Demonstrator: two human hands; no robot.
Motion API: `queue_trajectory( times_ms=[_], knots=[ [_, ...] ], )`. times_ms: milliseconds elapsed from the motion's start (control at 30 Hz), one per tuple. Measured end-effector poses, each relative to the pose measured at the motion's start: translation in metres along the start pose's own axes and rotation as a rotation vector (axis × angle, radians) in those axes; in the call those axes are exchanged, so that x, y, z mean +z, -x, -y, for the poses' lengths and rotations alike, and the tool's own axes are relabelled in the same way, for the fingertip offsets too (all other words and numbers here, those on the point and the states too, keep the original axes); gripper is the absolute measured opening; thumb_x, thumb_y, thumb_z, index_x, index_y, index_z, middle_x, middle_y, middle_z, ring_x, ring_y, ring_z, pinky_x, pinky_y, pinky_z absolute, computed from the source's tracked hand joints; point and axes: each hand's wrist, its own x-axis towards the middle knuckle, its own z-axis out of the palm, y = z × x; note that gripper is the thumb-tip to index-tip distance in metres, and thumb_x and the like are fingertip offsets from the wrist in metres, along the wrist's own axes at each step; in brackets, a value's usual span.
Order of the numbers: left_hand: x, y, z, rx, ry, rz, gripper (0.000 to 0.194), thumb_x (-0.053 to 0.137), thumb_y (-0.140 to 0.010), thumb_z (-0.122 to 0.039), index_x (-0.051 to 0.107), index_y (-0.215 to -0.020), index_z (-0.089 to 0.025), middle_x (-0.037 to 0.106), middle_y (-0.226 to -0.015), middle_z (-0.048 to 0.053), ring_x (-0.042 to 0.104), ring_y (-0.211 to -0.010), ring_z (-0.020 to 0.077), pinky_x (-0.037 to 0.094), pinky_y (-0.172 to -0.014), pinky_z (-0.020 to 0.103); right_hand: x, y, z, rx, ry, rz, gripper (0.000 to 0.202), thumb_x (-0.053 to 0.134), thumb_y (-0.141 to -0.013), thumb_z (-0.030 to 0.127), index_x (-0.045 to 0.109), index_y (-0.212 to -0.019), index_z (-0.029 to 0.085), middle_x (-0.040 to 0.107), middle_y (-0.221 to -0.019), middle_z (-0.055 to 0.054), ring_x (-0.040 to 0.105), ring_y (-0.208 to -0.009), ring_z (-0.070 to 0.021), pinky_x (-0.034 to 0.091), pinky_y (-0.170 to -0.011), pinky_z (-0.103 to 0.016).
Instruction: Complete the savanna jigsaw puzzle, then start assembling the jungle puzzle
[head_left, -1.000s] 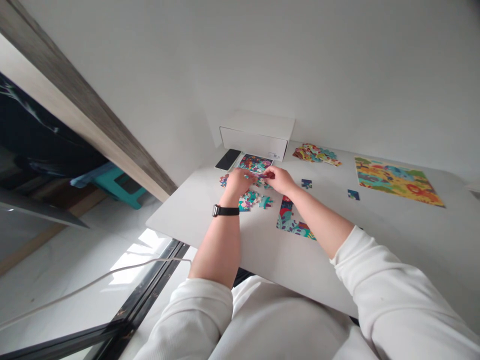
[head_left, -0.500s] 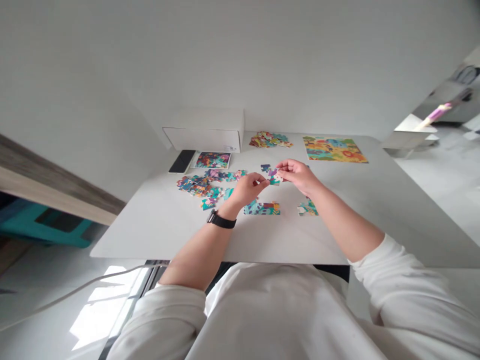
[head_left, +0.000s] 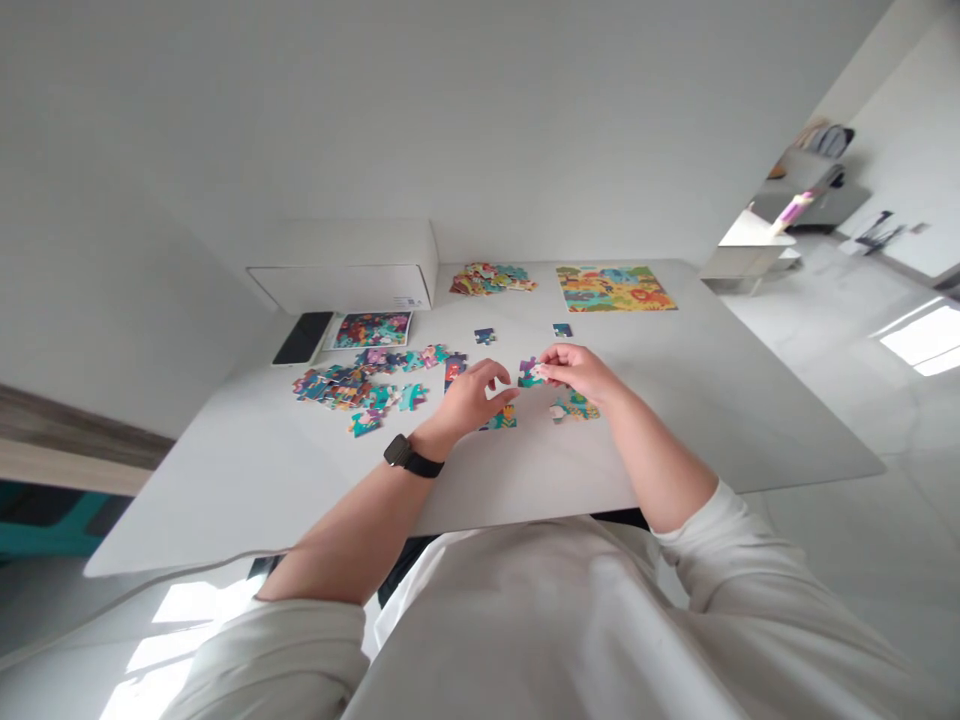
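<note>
My right hand [head_left: 574, 370] pinches a purple and teal jigsaw puzzle piece [head_left: 528, 373] by its right side. To its left, my left hand [head_left: 476, 395] has thumb and fingertips apart, with nothing between them. A joined strip of pieces [head_left: 504, 418] lies partly hidden under the left hand, and a dark piece with a red figure [head_left: 453, 370] sits just behind it. Below my right hand lies a green and yellow joined section [head_left: 577, 405]. Two dark blue pieces, one on the left [head_left: 484, 336] and one on the right [head_left: 562, 330], lie farther back.
A heap of loose pieces [head_left: 337, 385] spreads at the left, near a picture card [head_left: 371, 330] and a phone [head_left: 303, 338]. Behind them stands a white box [head_left: 345, 270]. Another pile [head_left: 491, 279] and a finished animal puzzle [head_left: 616, 289] lie along the wall.
My left hand has drawn away from the puzzle piece, and its fingers have parted. The right hand keeps its pinch. The camera view has swung to the right.
</note>
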Motion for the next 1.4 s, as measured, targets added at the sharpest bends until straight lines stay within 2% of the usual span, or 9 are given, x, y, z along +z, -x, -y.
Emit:
queue_trajectory(
  times_ms=[100,167,300,433,567,733,900,1133,1400],
  knots=[
    [0.000,0.002,-0.003,0.145,-0.051,-0.012,0.031,0.080,-0.091,-0.032,0.071,-0.119,-0.024,0.069,-0.135,0.013,0.065,-0.124,0.0286,0.051,-0.107,0.041,-0.003,-0.001,-0.004,0.030,0.018,0.033,0.037,0.094,-0.071,0.044,0.076,-0.092,0.020,0.076,-0.077,-0.001,0.066,-0.066,-0.0139,0.054,-0.065,-0.026],
    [0.003,0.002,-0.005,0.190,-0.128,-0.006,0.031,0.077,-0.094,-0.029,0.071,-0.123,-0.025,0.066,-0.145,0.014,0.060,-0.136,0.0309,0.046,-0.116,0.046,-0.003,-0.001,-0.006,0.044,0.030,0.052,0.037,0.095,-0.069,0.043,0.076,-0.090,0.020,0.076,-0.076,-0.001,0.065,-0.066,-0.0134,0.053,-0.064,-0.025],
    [0.011,0.002,-0.005,0.297,-0.249,0.013,0.023,0.069,-0.100,-0.025,0.072,-0.122,-0.025,0.072,-0.136,0.012,0.065,-0.126,0.0287,0.051,-0.112,0.047,-0.001,-0.001,-0.007,0.092,0.042,0.082,0.037,0.097,-0.067,0.041,0.075,-0.086,0.019,0.074,-0.073,0.000,0.064,-0.065,-0.0126,0.052,-0.062,-0.025],
    [0.016,0.002,-0.001,0.398,-0.307,-0.028,0.023,0.070,-0.101,-0.026,0.072,-0.124,-0.023,0.073,-0.134,0.012,0.067,-0.120,0.0279,0.055,-0.107,0.047,0.000,-0.001,-0.004,0.123,0.038,0.101,0.034,0.097,-0.069,0.038,0.074,-0.086,0.019,0.074,-0.073,0.001,0.062,-0.063,-0.0114,0.051,-0.062,-0.024],
    [0.016,0.004,-0.001,0.379,-0.320,-0.026,0.024,0.071,-0.102,-0.029,0.074,-0.125,-0.025,0.074,-0.131,0.011,0.068,-0.119,0.0270,0.056,-0.106,0.045,-0.005,0.000,-0.001,0.135,0.069,0.092,0.026,0.090,-0.077,0.036,0.076,-0.089,0.019,0.075,-0.076,-0.001,0.063,-0.065,-0.0121,0.051,-0.063,-0.024],
    [0.019,0.006,-0.004,0.384,-0.328,0.067,0.027,0.071,-0.103,-0.034,0.077,-0.128,-0.026,0.073,-0.132,0.011,0.067,-0.119,0.0271,0.054,-0.107,0.044,-0.027,0.001,0.005,0.104,0.110,-0.075,0.023,0.081,-0.088,0.041,0.075,-0.094,0.019,0.077,-0.085,-0.004,0.063,-0.070,-0.0131,0.052,-0.063,-0.023],
    [0.028,0.009,-0.007,0.361,-0.353,0.172,0.029,0.073,-0.102,-0.039,0.079,-0.128,-0.027,0.073,-0.128,0.011,0.066,-0.118,0.0274,0.053,-0.107,0.044,-0.045,0.003,0.009,0.106,0.212,-0.182,0.015,0.073,-0.096,0.033,0.074,-0.094,0.019,0.076,-0.087,-0.004,0.062,-0.070,-0.0120,0.051,-0.062,-0.021],
    [0.037,0.012,-0.013,0.318,-0.406,0.241,0.029,0.073,-0.102,-0.042,0.081,-0.126,-0.028,0.074,-0.124,0.010,0.066,-0.117,0.0279,0.051,-0.106,0.045,-0.048,0.008,0.006,0.260,0.523,-0.043,0.011,0.069,-0.100,0.028,0.074,-0.095,0.020,0.081,-0.089,-0.005,0.068,-0.070,-0.0144,0.053,-0.065,-0.023],
    [0.036,0.012,-0.012,0.299,-0.433,0.266,0.031,0.072,-0.102,-0.043,0.080,-0.129,-0.029,0.075,-0.123,0.010,0.066,-0.117,0.0287,0.050,-0.105,0.046,-0.043,0.010,0.006,0.237,0.828,0.030,0.017,0.065,-0.102,0.029,0.081,-0.104,0.023,0.086,-0.100,-0.003,0.073,-0.076,-0.0152,0.052,-0.076,-0.024]
  ],
)
